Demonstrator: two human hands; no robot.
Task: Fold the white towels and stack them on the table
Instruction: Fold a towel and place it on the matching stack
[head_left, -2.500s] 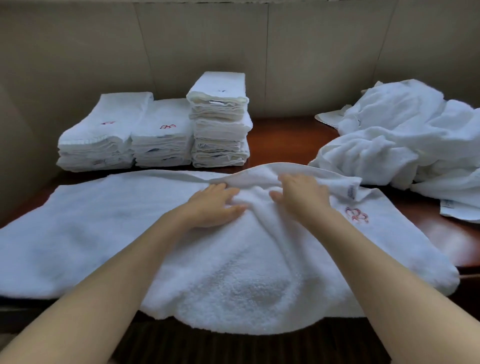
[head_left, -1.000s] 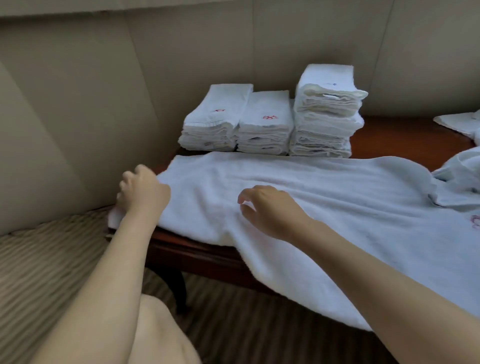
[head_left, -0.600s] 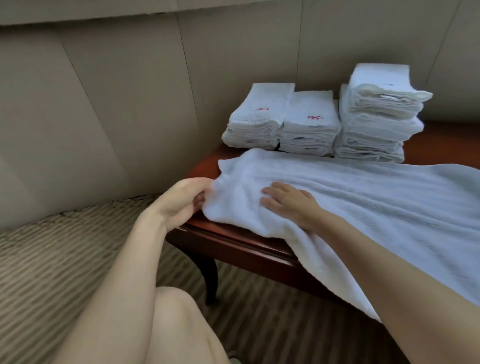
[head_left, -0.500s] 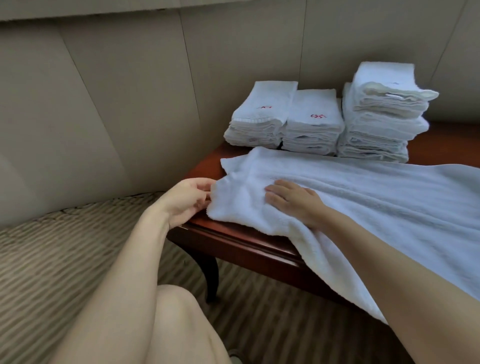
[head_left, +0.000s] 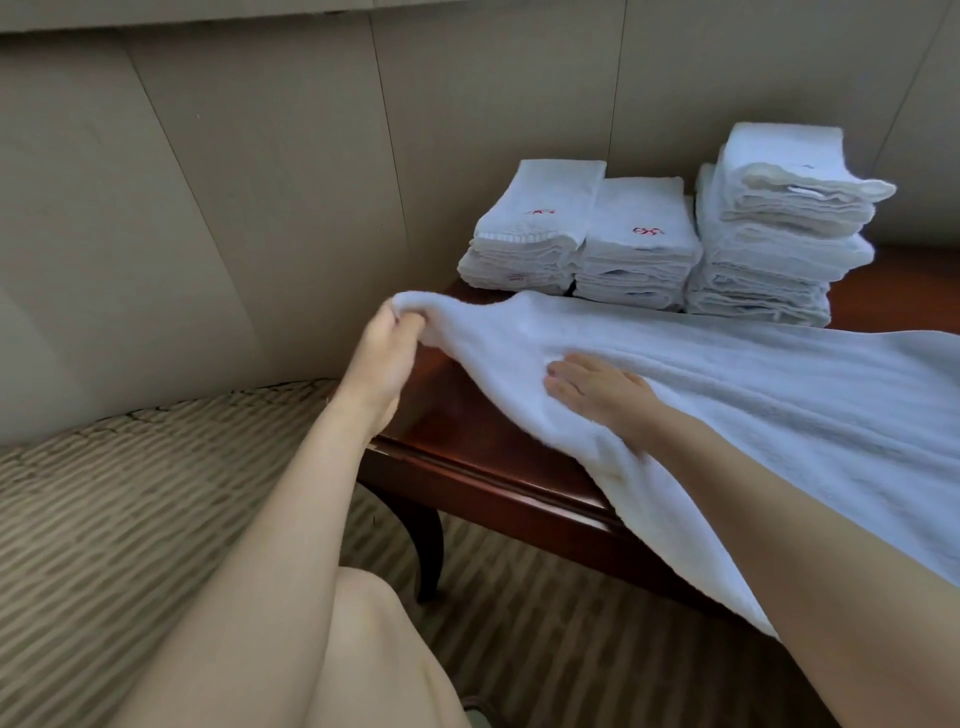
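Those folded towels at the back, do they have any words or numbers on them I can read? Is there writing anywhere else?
No words or numbers can be read.
Left stack: red stitched mark on top, too blurred to read.
Middle stack: red stitched emblem, a squiggle with no clear letters.
Small tag low on the left stack's front: red print, too small to read.
Tall stack and spread towel: no writing shows.

Left hand (head_left: 387, 353) raised over the table's left end, fingers curled, pinching the towel (head_left: 727, 395) corner. Right hand (head_left: 597, 389) flat, fingers straight, palm down on the towel. Both forearms extended forward.
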